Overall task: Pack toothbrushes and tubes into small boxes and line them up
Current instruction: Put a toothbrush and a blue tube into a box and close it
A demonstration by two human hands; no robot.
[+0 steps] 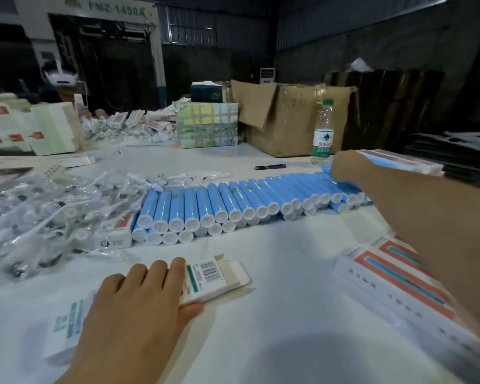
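Our left hand presses flat on the open small box on the near worktop; our right hand reaches the far-right blue tubes, its fingers hidden. A careless pull could roll the stacked row apart.

white table | blue tubes | bagged toothbrushes | small boxes | water bottle

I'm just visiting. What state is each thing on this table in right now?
Small box: lying flat, end flap open, held down by the left hand.
Blue tubes: capped, lying stacked in a row.
Right hand: reaching onto the far tubes.
Water bottle: upright, capped.
Cardboard carton: flaps open.
Toothbrushes: wrapped, heaped loosely.
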